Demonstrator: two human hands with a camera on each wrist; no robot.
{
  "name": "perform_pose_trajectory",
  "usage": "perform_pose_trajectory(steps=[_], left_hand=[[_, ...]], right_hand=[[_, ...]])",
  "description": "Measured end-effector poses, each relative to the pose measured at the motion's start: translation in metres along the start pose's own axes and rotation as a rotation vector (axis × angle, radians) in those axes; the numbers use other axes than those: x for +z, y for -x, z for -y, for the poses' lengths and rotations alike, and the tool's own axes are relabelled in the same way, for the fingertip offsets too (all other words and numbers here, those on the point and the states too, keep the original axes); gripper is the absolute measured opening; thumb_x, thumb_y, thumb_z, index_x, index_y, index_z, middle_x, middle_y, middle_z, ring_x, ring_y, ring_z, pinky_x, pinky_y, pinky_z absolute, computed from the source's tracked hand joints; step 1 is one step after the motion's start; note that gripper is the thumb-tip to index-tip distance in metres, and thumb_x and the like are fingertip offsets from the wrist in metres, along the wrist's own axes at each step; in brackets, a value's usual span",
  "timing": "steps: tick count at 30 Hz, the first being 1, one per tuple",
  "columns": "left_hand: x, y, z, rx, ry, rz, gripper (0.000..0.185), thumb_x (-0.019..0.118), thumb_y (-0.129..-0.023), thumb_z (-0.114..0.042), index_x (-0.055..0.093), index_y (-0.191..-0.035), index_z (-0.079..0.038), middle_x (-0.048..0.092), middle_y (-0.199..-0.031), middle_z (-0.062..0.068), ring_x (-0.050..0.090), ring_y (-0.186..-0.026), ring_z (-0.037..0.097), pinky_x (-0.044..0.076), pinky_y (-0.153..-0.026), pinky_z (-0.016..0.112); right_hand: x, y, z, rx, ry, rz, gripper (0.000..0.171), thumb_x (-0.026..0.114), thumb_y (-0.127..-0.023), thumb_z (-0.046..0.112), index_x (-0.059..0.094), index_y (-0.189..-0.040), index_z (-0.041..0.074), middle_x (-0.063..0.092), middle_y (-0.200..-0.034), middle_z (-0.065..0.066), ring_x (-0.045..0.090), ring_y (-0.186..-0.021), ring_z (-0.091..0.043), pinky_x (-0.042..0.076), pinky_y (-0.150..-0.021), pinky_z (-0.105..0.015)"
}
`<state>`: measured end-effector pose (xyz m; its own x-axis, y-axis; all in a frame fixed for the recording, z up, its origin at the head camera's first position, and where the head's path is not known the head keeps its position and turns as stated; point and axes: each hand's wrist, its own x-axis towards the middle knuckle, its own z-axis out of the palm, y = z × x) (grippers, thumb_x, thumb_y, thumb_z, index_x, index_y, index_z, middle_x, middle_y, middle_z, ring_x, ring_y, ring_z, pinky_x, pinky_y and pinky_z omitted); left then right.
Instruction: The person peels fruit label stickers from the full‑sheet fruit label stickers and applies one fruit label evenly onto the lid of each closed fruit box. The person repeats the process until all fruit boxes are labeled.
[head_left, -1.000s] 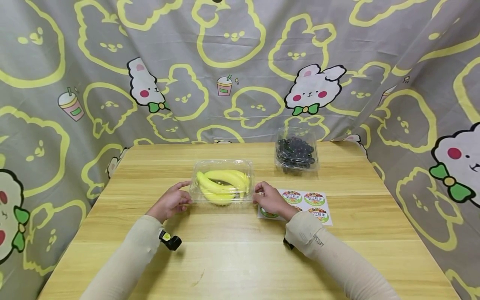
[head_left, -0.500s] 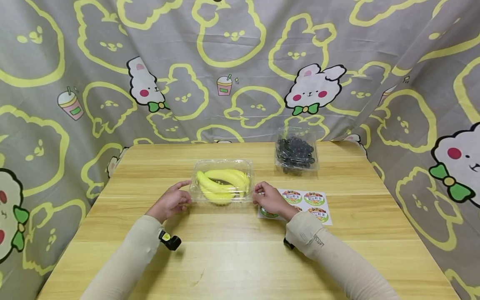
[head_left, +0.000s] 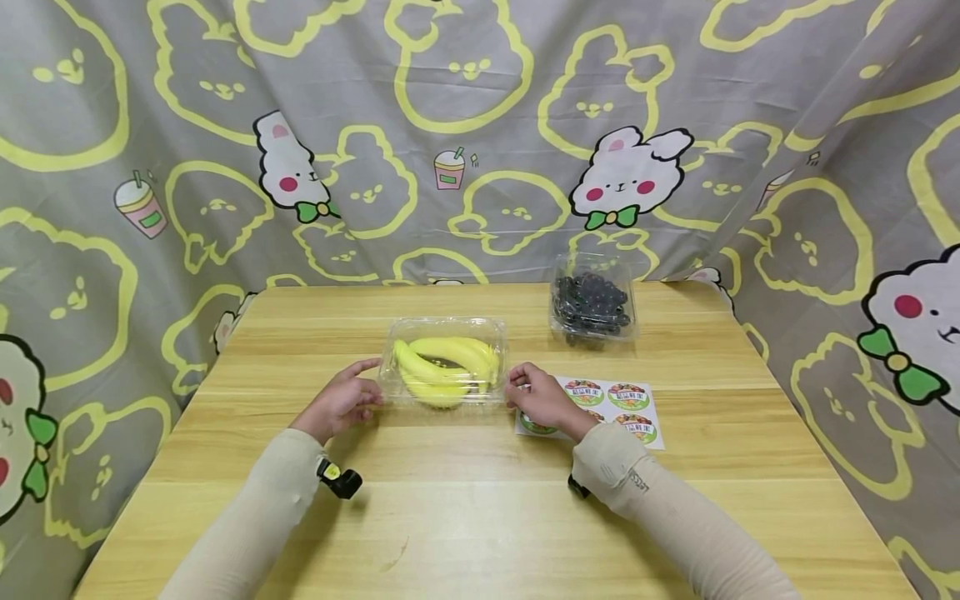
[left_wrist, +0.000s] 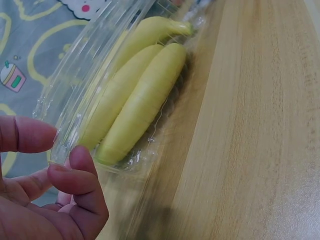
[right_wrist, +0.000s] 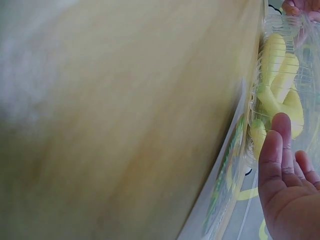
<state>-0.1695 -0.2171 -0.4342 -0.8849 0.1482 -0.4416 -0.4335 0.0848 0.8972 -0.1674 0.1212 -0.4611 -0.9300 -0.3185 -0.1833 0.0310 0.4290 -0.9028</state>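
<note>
Both hands bracket the clear clamshell of bananas [head_left: 444, 361] mid-table, left hand [head_left: 341, 402] pinching its left rim, right hand [head_left: 542, 398] gripping its right end, likely to steady it, with the sticker sheet [head_left: 615, 402] just right of the box.

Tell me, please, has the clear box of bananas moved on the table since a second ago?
No. The banana box sits in the same spot relative to the sticker sheet and blueberry box, with the left hand and right hand at its ends.
</note>
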Motion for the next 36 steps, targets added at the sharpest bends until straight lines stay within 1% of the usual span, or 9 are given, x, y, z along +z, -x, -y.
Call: perform_pose_trajectory(steps=[12,16,18,22,25,27,30,33,36], left_hand=[[-0.003,0.000,0.000,0.005,0.004,0.010,0.070,0.047,-0.090,0.007,0.021,-0.153,-0.009,0.055,-0.075,0.003,0.054,-0.071,0.014,0.040,-0.055,0.025],[-0.004,0.000,0.000,0.010,-0.007,-0.001,0.071,0.048,-0.089,0.006,0.022,-0.153,-0.009,0.056,-0.075,0.003,0.054,-0.070,0.014,0.042,-0.056,0.025],[-0.003,0.001,0.000,0.020,-0.033,-0.015,0.071,0.049,-0.089,0.005,0.021,-0.153,-0.008,0.055,-0.077,0.003,0.053,-0.071,0.014,0.042,-0.056,0.026],[-0.001,0.003,-0.002,0.080,-0.148,-0.055,0.072,0.050,-0.088,0.003,0.020,-0.153,-0.005,0.052,-0.088,0.007,0.051,-0.072,0.016,0.043,-0.056,0.027],[0.001,0.005,-0.004,0.122,-0.254,-0.098,0.071,0.049,-0.089,0.000,0.019,-0.153,-0.005,0.048,-0.097,0.011,0.049,-0.077,0.020,0.044,-0.058,0.030],[0.003,0.007,-0.007,0.133,-0.311,-0.141,0.069,0.049,-0.091,-0.003,0.019,-0.154,-0.006,0.045,-0.103,0.013,0.048,-0.081,0.022,0.044,-0.062,0.033],[0.007,0.011,-0.011,0.151,-0.395,-0.247,0.068,0.052,-0.095,-0.010,0.018,-0.154,-0.007,0.042,-0.117,0.019,0.046,-0.093,0.028,0.044,-0.072,0.037],[0.010,0.014,-0.015,0.191,-0.441,-0.367,0.071,0.058,-0.095,-0.016,0.017,-0.153,-0.006,0.036,-0.130,0.025,0.044,-0.108,0.034,0.045,-0.083,0.042],[0.014,0.017,-0.019,0.257,-0.444,-0.450,0.068,0.059,-0.096,-0.020,0.022,-0.150,-0.005,0.035,-0.132,0.027,0.041,-0.115,0.038,0.043,-0.089,0.047]], right_hand=[[0.000,0.000,0.000,-0.004,-0.004,-0.004,0.030,0.053,-0.101,0.021,0.051,-0.124,0.001,0.058,-0.115,-0.011,0.066,-0.090,-0.022,0.053,-0.076,-0.037],[0.000,0.000,-0.001,-0.003,0.003,-0.004,0.031,0.053,-0.101,0.022,0.051,-0.124,0.002,0.058,-0.116,-0.011,0.066,-0.090,-0.021,0.053,-0.076,-0.037],[-0.001,0.001,0.000,-0.003,0.005,-0.003,0.032,0.053,-0.101,0.022,0.050,-0.125,0.002,0.058,-0.116,-0.011,0.066,-0.090,-0.021,0.053,-0.075,-0.036],[-0.001,0.002,0.000,-0.003,-0.001,-0.004,0.033,0.054,-0.101,0.022,0.050,-0.126,0.001,0.058,-0.116,-0.012,0.066,-0.090,-0.021,0.052,-0.066,-0.034],[-0.002,0.002,-0.002,-0.006,-0.010,0.000,0.034,0.054,-0.101,0.022,0.049,-0.127,0.001,0.057,-0.117,-0.013,0.066,-0.091,-0.022,0.050,-0.059,-0.032],[-0.003,0.002,-0.003,-0.010,-0.008,0.002,0.035,0.054,-0.101,0.023,0.049,-0.128,0.001,0.057,-0.118,-0.013,0.066,-0.091,-0.022,0.050,-0.060,-0.032],[-0.005,0.003,-0.002,-0.013,0.000,0.001,0.036,0.053,-0.101,0.023,0.048,-0.129,0.001,0.057,-0.119,-0.014,0.066,-0.092,-0.022,0.053,-0.066,-0.033],[-0.007,0.005,-0.002,-0.014,0.011,-0.007,0.036,0.052,-0.102,0.024,0.048,-0.128,0.001,0.057,-0.119,-0.014,0.066,-0.092,-0.022,0.054,-0.075,-0.035],[-0.009,0.007,-0.002,-0.020,0.015,-0.016,0.035,0.049,-0.103,0.027,0.050,-0.127,0.002,0.057,-0.117,-0.014,0.066,-0.092,-0.022,0.055,-0.079,-0.037]])
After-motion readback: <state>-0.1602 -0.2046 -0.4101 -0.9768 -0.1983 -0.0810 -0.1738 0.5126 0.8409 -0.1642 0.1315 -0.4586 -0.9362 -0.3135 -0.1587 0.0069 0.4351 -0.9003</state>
